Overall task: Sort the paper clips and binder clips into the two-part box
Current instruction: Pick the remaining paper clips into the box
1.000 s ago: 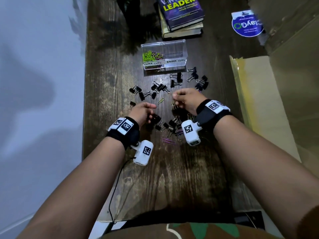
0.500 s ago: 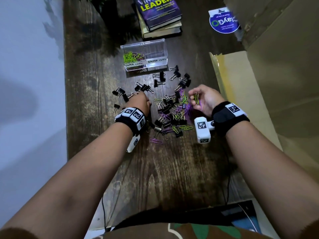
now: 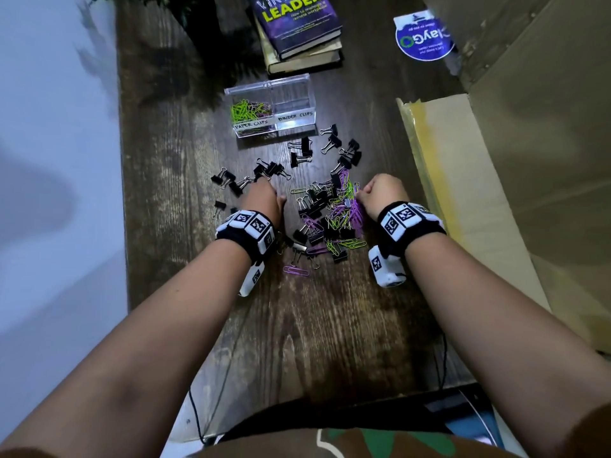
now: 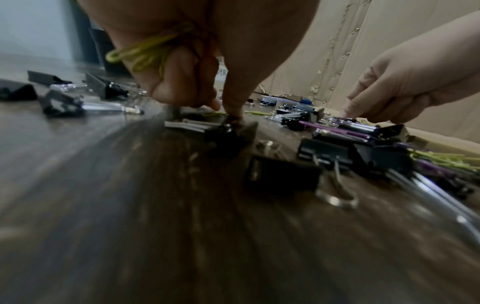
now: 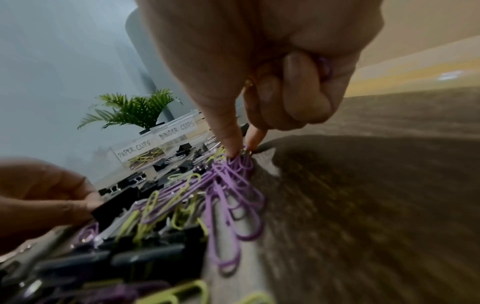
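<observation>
Compared with half a second earlier, your right hand (image 3: 383, 193) has turned palm-down and dropped onto the right edge of the mixed clip pile (image 3: 330, 219) at frame centre. Its thumb and forefinger pinch purple paper clips (image 5: 233, 185) while the curled fingers trap more purple wire. Your left hand (image 3: 264, 201), at the pile's left edge, holds yellow-green paper clips (image 4: 145, 51) in its curled fingers, with thumb and forefinger tips down on the wooden table (image 3: 314, 325). The two-part box (image 3: 271, 107) sits in the upper centre; its left compartment, labelled PAPER CLIPS, contains green clips. Black binder clips (image 3: 301, 153) lie scattered just below it.
</observation>
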Demonstrator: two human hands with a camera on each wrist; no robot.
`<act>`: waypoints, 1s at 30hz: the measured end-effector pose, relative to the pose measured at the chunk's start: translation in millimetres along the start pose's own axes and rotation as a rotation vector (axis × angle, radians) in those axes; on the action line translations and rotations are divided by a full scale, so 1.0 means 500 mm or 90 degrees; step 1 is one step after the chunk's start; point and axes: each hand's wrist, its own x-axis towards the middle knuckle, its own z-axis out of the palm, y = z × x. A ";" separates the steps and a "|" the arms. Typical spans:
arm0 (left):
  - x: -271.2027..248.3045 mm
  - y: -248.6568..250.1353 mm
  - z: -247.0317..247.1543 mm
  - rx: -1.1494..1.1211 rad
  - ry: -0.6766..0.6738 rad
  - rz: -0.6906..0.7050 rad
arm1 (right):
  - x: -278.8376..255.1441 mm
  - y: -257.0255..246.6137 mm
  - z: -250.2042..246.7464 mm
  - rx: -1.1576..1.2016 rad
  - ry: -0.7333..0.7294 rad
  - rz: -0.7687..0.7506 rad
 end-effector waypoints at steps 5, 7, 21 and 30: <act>-0.007 0.015 -0.004 0.065 -0.037 -0.014 | 0.007 -0.001 0.001 0.049 -0.030 0.008; -0.011 0.015 -0.004 0.079 -0.056 -0.016 | 0.003 0.000 -0.012 0.080 -0.040 -0.002; 0.000 0.062 -0.024 0.002 -0.017 0.095 | 0.008 0.022 -0.043 0.664 -0.144 0.146; 0.003 0.062 -0.004 0.139 -0.043 0.165 | 0.020 0.014 -0.024 0.095 -0.046 -0.063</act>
